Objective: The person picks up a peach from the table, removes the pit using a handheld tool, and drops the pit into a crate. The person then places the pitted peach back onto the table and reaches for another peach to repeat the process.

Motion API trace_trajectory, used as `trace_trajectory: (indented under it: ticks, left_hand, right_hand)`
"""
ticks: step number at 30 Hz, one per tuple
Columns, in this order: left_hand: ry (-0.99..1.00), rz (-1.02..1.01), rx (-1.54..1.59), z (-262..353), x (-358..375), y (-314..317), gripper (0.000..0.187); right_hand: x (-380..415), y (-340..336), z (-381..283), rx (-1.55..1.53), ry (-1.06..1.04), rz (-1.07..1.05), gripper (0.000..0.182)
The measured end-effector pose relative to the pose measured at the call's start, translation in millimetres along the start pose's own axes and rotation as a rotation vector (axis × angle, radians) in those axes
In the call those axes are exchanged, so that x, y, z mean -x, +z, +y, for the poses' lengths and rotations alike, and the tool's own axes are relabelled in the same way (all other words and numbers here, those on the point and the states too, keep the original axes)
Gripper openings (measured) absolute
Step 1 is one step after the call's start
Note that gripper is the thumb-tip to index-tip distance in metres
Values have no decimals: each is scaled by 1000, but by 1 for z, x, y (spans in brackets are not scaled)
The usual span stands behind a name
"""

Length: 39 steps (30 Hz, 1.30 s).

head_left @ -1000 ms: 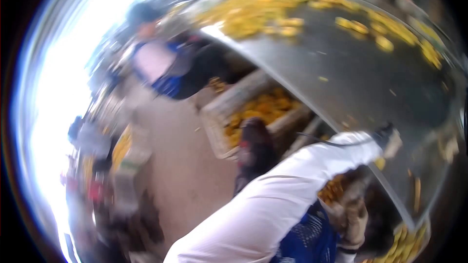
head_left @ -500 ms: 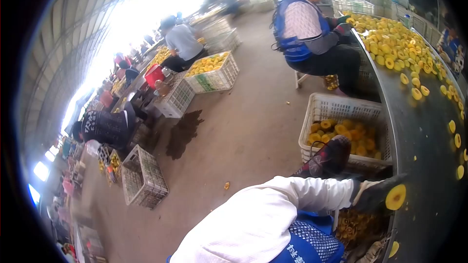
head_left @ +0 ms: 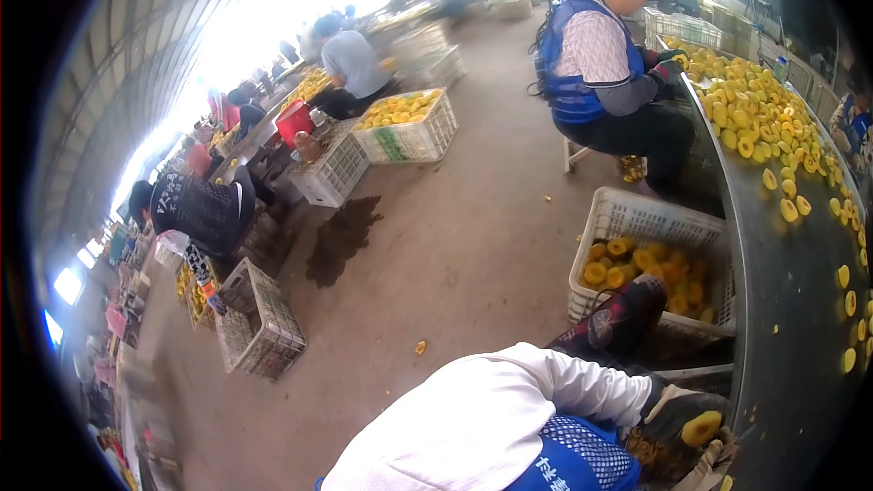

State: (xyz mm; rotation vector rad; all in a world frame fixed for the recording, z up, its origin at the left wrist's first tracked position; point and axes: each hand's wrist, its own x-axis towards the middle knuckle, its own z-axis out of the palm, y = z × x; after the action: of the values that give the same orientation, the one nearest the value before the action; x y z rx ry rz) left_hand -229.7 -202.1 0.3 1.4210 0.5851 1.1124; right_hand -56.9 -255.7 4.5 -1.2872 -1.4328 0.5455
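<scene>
At the lower right, my left hand [head_left: 671, 407], in a dark glove with a white sleeve, is closed round a yellow fruit half [head_left: 700, 429]. It is beside the metal table's edge, above a container of brownish pieces [head_left: 647, 456]. My right hand [head_left: 707, 467], in a pale, dirty glove, is just below the fruit half; the frame cuts it off and its fingers are unclear. Yellow fruit halves [head_left: 759, 118] lie heaped and scattered on the dark metal table [head_left: 782, 309].
A crate [head_left: 596, 218] of fruit halves stands beside my dark patterned shoe [head_left: 627, 314]. A co-worker [head_left: 596, 64] in a blue vest sits at the table's far end. Left, another person [head_left: 195, 214] bends beside a crate [head_left: 264, 323]; more crates [head_left: 409, 136] stand behind.
My left hand has moved from over the table down and left with a fruit half, to beside my right hand. The bending person's arm now reaches to the crate.
</scene>
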Motion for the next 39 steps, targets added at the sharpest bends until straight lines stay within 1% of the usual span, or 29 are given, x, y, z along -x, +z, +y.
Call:
trace_trajectory:
  ticks: [4, 10, 23, 39]
  left_hand:
    - [13, 14, -11, -6, 1, 2, 38]
    - [22, 42, -27, -13, 2, 0, 38]
    - [-28, 23, -27, -27, 10, 2, 39]
    - [-82, 4, 19, -51, -3, 3, 40]
  right_hand:
    - [0, 0, 23, -32, 170, -13, 23]
    - [4, 4, 43, -54, 260, -18, 27]
    - [7, 6, 42, -20, 245, 20, 48]
    - [6, 2, 57, 47, 264, 35, 74]
